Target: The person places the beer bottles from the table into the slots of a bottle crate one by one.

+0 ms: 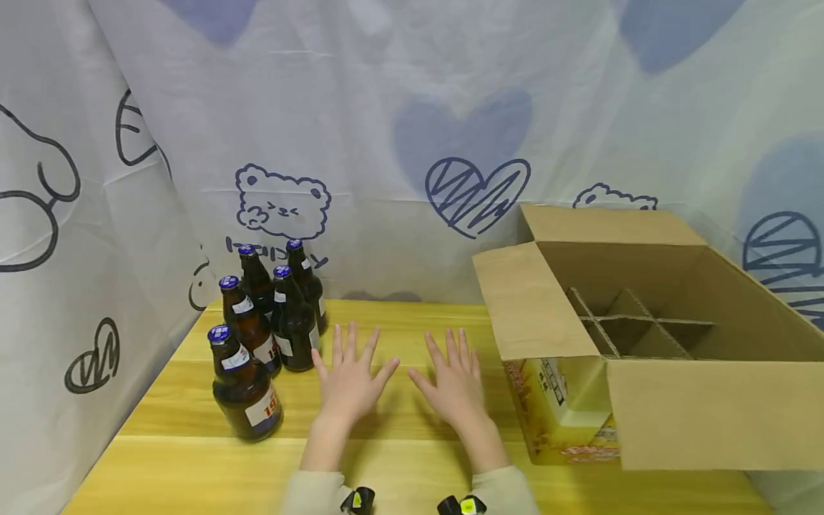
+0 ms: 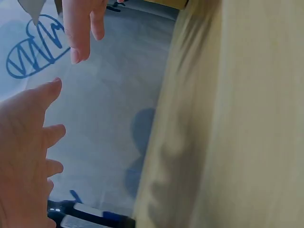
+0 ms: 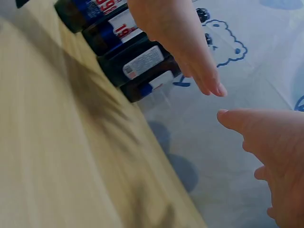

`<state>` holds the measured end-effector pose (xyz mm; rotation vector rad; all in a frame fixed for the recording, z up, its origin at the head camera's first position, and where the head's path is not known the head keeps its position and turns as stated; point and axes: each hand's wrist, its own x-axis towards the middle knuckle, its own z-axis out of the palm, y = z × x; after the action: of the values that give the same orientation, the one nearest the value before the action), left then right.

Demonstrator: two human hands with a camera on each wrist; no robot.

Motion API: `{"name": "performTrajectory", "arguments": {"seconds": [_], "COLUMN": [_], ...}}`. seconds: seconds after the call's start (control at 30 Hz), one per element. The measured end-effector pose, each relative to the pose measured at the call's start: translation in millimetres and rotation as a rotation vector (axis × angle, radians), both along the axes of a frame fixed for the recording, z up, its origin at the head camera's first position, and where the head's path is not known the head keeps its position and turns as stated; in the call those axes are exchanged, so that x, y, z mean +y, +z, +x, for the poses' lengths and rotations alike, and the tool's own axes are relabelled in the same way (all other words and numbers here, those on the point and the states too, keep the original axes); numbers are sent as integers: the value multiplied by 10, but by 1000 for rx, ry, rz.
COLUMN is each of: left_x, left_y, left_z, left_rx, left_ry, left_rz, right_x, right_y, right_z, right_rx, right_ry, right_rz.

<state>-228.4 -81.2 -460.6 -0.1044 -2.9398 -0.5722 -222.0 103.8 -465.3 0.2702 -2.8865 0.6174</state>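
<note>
Both hands hover over the wooden table with fingers spread straight and nothing in them. My left hand (image 1: 350, 386) is just right of several dark brown beer bottles (image 1: 247, 397) with blue caps and white labels, apart from them. My right hand (image 1: 455, 386) is left of an open cardboard box (image 1: 566, 408), not touching it. Cardboard dividers (image 1: 634, 325) split the inside of the box into compartments. In the left wrist view the left hand (image 2: 23, 156) shows at the left edge; the right wrist view shows the right hand (image 3: 270, 147) with thumb extended.
The yellowish wooden table (image 1: 399, 465) ends at a white curtain (image 1: 373, 143) printed with hearts and bears. The box flaps (image 1: 714, 415) are folded outward, one reaching over the table's front right and another leaning toward the middle. Bottles stand upright in a cluster at the left.
</note>
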Motion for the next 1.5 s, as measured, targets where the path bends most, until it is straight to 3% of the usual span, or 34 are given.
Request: {"name": "performTrajectory", "arguments": {"seconds": [0.23, 0.47, 0.83, 1.03, 1.2, 1.33, 1.5], "left_x": [-88, -232, -472, -604, -697, -766, -874], "left_y": [274, 708, 1320, 1588, 1715, 1737, 1747], "left_z": [133, 289, 590, 781, 925, 1024, 1134], "left_rx": [37, 153, 351, 433, 481, 551, 625], "left_ry": [-18, -28, -26, -15, -7, 11, 64], "left_rz": [12, 31, 30, 57, 99, 150, 180], "right_x": [-62, -155, -273, -251, -109, 98, 431], "right_y": [199, 505, 1169, 1587, 1829, 1954, 2103], "right_z": [89, 154, 284, 407, 518, 609, 718], "right_rx": [34, 136, 313, 348, 402, 434, 447], "right_ry": [13, 57, 124, 151, 172, 171, 118], "right_rz": [34, 123, 279, 305, 257, 215, 240]}}
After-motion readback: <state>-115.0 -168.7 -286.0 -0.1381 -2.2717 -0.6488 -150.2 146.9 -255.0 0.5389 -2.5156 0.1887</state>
